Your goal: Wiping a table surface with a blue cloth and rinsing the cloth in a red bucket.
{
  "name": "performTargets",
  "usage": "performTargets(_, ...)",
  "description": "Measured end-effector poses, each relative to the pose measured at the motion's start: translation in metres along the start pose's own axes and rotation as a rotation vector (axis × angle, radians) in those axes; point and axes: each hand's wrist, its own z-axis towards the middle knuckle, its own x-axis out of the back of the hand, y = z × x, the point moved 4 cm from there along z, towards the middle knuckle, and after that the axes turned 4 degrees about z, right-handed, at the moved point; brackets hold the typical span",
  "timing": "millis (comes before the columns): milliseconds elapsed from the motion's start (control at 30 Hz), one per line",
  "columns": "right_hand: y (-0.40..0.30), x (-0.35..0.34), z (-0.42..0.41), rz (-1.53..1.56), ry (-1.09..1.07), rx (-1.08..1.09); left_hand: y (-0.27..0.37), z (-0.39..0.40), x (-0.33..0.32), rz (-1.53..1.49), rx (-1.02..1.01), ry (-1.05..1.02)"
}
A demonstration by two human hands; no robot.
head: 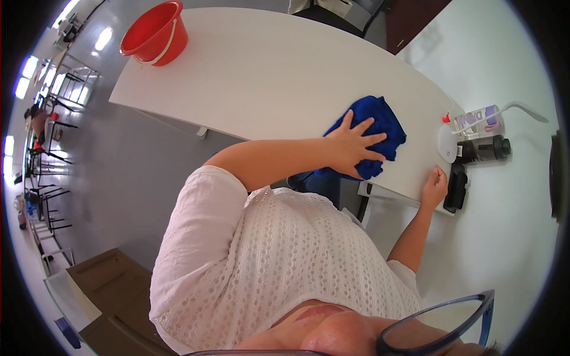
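On the white tabletop (267,66) lies a bunched blue cloth (386,120). My left hand (349,144) rests palm down on it, fingers spread wide, and its forearm crosses in front of my body. Part of the cloth is hidden under the palm. My right hand (434,187) is at the table's near edge on the right, with the fingers curled in and nothing visible in them. Just right of it is a black case (456,189). A red plastic bucket (153,33) with a white handle stands at the table's far left corner.
Along the right wall (503,213) stand a white desk lamp (446,144), a dark translucent bottle (483,149) and a clear container (476,121) with purple print. A small red item (446,118) lies nearby. A dark chair (329,18) is beyond the table; cardboard (116,298) lies at lower left.
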Motion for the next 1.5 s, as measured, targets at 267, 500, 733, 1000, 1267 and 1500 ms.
performTargets(267, -0.002, 0.001, 0.0, -0.051, 0.003, 0.01, -0.06, -0.085, 0.027, 0.008, 0.167, 0.0)
performTargets(500, 0.005, -0.001, 0.0, -0.048, -0.001, -0.011, -0.101, -0.159, 0.047, 0.037, 0.307, -0.057)
performTargets(733, 0.01, -0.001, 0.001, -0.066, -0.003, -0.011, -0.145, -0.249, 0.073, 0.137, 0.556, -0.134)
performTargets(1000, 0.005, 0.0, -0.001, -0.077, 0.029, 0.051, -0.19, -0.331, 0.087, 0.159, 0.828, -0.135)
performTargets(1267, -0.009, 0.0, -0.004, -0.116, 0.021, 0.036, -0.205, -0.316, 0.077, 0.156, 0.913, -0.036)
performTargets(1500, -0.008, -0.001, -0.003, -0.12, 0.034, 0.071, -0.196, -0.256, 0.064, 0.14, 0.842, -0.017)
